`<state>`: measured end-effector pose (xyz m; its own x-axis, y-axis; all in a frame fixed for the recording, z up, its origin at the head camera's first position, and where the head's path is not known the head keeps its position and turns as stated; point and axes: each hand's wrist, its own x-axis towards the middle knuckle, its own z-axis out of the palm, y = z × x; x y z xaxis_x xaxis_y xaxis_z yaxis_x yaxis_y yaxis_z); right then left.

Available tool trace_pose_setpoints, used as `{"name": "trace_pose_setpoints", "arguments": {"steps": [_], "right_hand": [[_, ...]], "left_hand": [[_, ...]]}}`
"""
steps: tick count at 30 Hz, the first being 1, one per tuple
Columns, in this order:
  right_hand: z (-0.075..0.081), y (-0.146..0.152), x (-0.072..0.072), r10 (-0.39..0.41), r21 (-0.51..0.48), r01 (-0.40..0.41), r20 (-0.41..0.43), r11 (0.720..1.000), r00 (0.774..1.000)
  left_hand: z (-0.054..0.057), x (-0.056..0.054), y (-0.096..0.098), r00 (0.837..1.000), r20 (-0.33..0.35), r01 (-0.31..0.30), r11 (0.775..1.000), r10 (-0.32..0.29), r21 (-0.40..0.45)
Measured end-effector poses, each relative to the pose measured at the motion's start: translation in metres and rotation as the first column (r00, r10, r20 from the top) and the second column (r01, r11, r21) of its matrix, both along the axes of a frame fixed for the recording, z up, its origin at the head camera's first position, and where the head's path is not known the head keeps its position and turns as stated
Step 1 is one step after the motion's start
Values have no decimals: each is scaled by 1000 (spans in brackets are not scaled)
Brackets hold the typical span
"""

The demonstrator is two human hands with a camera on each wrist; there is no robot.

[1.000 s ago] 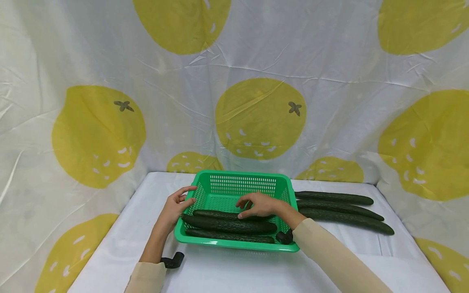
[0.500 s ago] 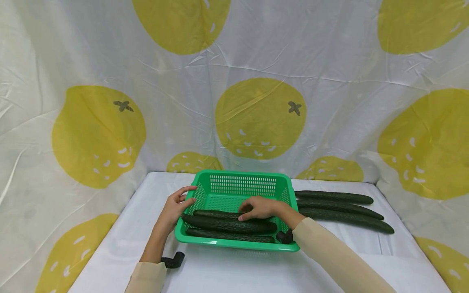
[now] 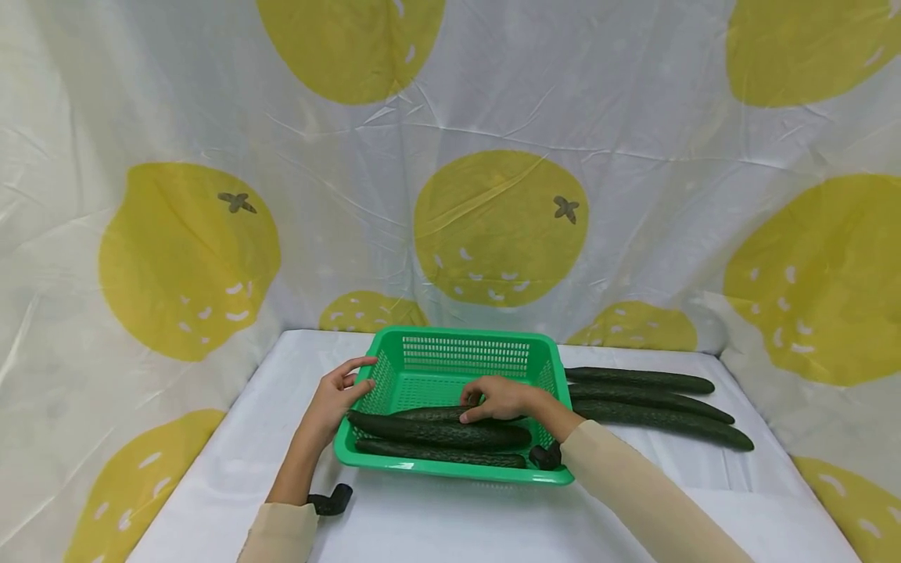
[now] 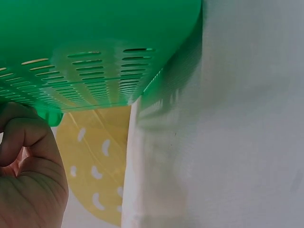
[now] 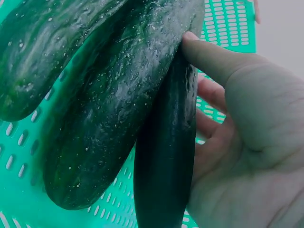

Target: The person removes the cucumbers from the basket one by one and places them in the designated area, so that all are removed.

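Note:
A green plastic basket [image 3: 450, 467] stands on the white-covered table, with three dark green cucumbers lying lengthwise in its near half. My left hand [image 3: 331, 403] holds the basket's left rim, its curled fingers [image 4: 21, 137] showing under that edge in the left wrist view. Inside the basket, my right hand [image 3: 500, 397] grips the rearmost cucumber [image 3: 429, 413], thumb on the near side and fingers on the far side. Against it lies the thicker middle cucumber [image 3: 443, 432], which the thumb tip [image 5: 190, 36] meets in the right wrist view. The front cucumber [image 3: 443, 453] rests along the near wall.
Three more cucumbers [image 3: 662, 422] lie side by side on the table [image 3: 436, 524], right of the basket, their left ends hidden behind it. A white curtain [image 3: 338, 234] printed with yellow lemons hangs behind the table and along its sides.
My right hand has lowered slightly and its fingers have closed round the rearmost cucumber, whose left end has shifted a little to the right. My left hand stays on the rim.

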<state>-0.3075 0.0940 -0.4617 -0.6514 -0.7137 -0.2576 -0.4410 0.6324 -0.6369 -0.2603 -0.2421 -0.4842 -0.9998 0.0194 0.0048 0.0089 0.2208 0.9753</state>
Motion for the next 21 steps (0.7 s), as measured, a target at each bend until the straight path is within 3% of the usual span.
{"name": "trace_pose_setpoints", "arguments": {"steps": [7,12,21], "right_hand": [[2,-2,0,9,-21,-9,-23,1000,1000],[8,-1,1,-47,-63,45,-28,997,999],[20,1,3,-71,-109,55,-149,993,986]], "left_hand": [[-2,-1,0,1000,-7,1,1000,-1,-10],[-2,-2,0,1000,-18,13,1000,-13,1],[-2,0,0,999,-25,47,997,-45,54]]}}
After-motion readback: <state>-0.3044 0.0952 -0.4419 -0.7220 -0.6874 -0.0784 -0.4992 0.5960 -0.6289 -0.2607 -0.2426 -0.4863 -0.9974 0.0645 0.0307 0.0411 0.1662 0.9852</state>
